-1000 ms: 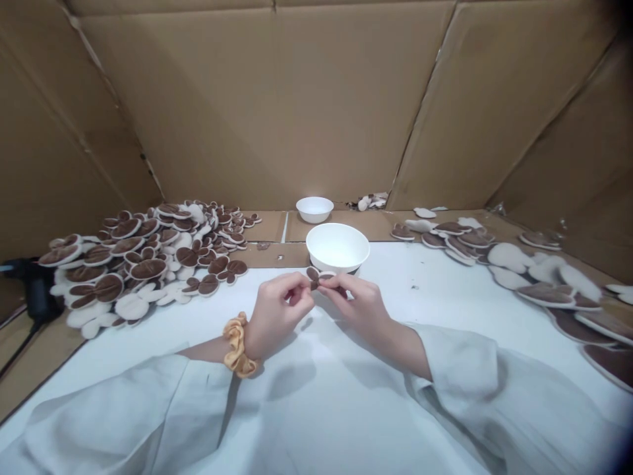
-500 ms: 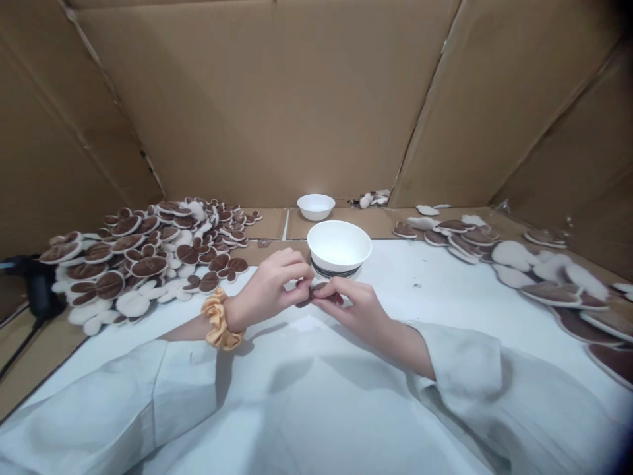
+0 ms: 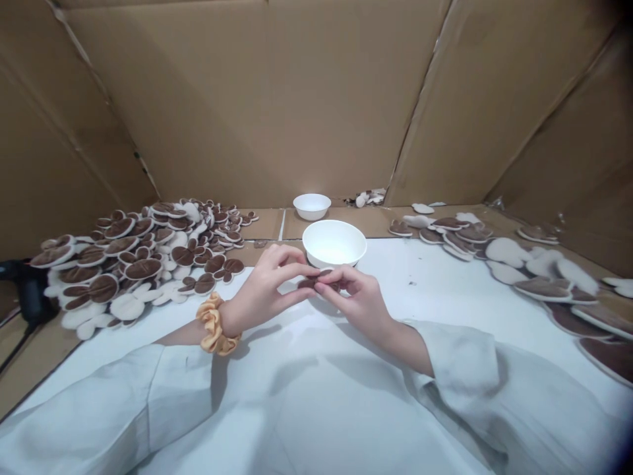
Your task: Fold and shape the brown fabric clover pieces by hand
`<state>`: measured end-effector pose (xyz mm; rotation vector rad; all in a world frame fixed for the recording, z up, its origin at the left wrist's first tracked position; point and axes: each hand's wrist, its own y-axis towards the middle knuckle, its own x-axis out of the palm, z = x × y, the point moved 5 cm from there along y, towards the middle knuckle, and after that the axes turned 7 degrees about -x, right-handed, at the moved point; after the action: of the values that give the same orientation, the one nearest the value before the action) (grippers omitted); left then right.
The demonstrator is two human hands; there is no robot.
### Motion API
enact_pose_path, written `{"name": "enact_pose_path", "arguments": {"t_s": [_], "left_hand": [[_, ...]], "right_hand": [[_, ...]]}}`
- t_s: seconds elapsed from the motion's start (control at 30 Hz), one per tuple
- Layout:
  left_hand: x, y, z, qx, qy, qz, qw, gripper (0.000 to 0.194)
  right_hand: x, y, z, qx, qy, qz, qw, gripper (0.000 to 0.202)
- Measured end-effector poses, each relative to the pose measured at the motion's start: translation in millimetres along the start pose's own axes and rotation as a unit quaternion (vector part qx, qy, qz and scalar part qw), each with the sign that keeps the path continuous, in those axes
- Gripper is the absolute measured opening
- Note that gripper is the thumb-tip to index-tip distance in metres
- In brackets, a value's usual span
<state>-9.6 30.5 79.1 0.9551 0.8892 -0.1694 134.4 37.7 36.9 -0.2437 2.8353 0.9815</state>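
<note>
A small brown fabric piece (image 3: 307,283) is pinched between both hands, just in front of the larger white bowl (image 3: 334,245). My left hand (image 3: 271,280), with a yellow scrunchie (image 3: 214,324) at its wrist, grips the piece with thumb and fingertips. My right hand (image 3: 360,298) holds the other side with thumb and index finger. The fingers hide much of the piece.
Brown and white bunny-shaped pieces (image 3: 143,268) are heaped at the left. More oval and bunny-shaped pieces (image 3: 544,290) lie at the right. A smaller white bowl (image 3: 312,206) stands behind, before the cardboard wall (image 3: 277,99). A black tool (image 3: 28,290) is far left.
The fingers of my left hand have stretched out further along the piece, and more of its brown surface shows. The view has shifted slightly.
</note>
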Motion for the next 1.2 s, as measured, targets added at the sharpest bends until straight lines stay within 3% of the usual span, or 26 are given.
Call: {"name": "enact_pose_path", "arguments": {"t_s": [0.33,0.43,0.73,0.83,1.0,1.2], "left_hand": [[2.8,-14,7,0.075,0.095,0.104,0.987,0.01],[3.7,-15,7,0.069,0.082,0.103,0.989,0.01],[6.3,-15,0,-0.028,0.015,0.082,0.996,0.008],[5.1,-18,-2,-0.018,0.028,0.097,0.995,0.009],[8.6,-22,0,0.032,0.113,0.119,0.986,0.031],[10.1,-22,6,0.045,0.159,0.166,0.972,0.019]], "right_hand": [[5,-1,5,0.031,0.056,-0.011,0.998,0.009],[6,-1,5,0.047,0.07,-0.01,0.996,0.01],[3,0,8,0.08,0.075,0.025,0.994,0.014],[2,1,8,0.078,0.068,0.03,0.994,0.014],[2,2,6,0.064,0.073,0.034,0.995,0.01],[3,-1,7,0.059,0.059,0.025,0.996,0.01]]}}
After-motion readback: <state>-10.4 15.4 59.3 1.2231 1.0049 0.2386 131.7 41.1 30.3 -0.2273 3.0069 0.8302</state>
